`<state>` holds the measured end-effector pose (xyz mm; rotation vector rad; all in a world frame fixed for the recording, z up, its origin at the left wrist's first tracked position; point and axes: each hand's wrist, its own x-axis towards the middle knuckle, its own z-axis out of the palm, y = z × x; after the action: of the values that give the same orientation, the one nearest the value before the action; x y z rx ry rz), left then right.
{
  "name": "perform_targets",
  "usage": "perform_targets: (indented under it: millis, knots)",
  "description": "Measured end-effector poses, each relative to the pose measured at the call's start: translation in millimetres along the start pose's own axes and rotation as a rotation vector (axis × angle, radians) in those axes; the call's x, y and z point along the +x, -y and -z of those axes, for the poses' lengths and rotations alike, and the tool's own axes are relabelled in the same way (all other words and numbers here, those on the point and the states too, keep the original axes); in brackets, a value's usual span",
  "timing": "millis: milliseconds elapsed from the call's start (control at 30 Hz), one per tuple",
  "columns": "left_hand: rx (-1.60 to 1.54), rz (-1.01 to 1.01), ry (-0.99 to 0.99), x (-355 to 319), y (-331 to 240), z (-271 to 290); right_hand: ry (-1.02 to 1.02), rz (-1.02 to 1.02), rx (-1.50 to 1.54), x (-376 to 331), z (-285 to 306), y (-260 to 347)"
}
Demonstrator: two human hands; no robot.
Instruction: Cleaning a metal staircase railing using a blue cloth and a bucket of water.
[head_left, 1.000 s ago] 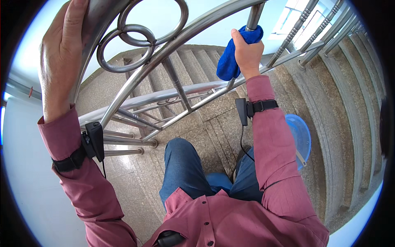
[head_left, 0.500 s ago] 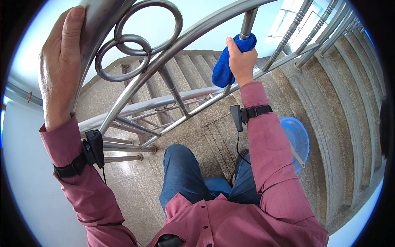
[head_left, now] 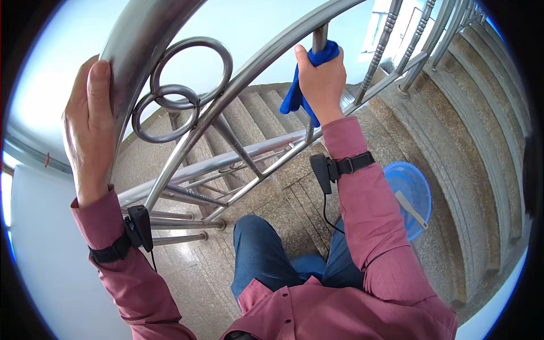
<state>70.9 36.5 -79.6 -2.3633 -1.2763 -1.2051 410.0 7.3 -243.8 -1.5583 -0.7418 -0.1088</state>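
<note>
Compared with a second ago: sliding higher up the baluster (head_left: 318, 42), right hand (head_left: 322, 82) now sitting close under the sloping upper rail (head_left: 266, 56), still clenched around the blue cloth (head_left: 300, 93) and pressing it onto the thin upright bar; cloth wrapping the bar beneath the fingers, loose end trailing down past the heel of the hand. Left hand (head_left: 90, 127) staying put, fingers curled over the broad steel handrail (head_left: 133, 51), gripping it with nothing else held. Nearest in: two sleeves of one dusty-red shirt (head_left: 317, 311), one pair of blue trousers (head_left: 260, 260), two black wrist straps (head_left: 116, 249), one per forearm, each carrying a small black unit. Just right of the right forearm, well below the hand: one blue basin (head_left: 416, 195) resting on a stone step, one pale handle lying inside it. Between the two hands: two steel rings (head_left: 190, 73) of the railing, linked one above the other, upper one larger. Beyond the right hand: one flight of speckled stone stairs (head_left: 266, 107) dropping away, further turned balusters (head_left: 385, 45) standing along the far railing, too crowded to count surely.
</note>
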Motion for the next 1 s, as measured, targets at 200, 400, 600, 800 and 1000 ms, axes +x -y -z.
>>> perform_targets:
  millis: [200, 400, 600, 800, 1000]
  knots:
    - [-0.053, -0.025, -0.031, 1, -4, -4, -0.070, 0.093, 0.174, 11, -5, -8]
    - [-0.048, 0.028, 0.009, 0, -7, -4, 0.452, -0.205, 0.472, 36, 20, -21]
    - [-0.013, 0.055, 0.003, -1, -2, 0, 0.652, -0.255, 0.535, 42, 24, -22]
    - [-0.036, 0.005, -0.082, 2, -10, -6, 0.047, 0.004, 0.117, 17, -9, -13]
    - [-0.034, -0.011, -0.062, 0, -7, -6, 0.348, -0.185, 0.412, 27, 12, -18]
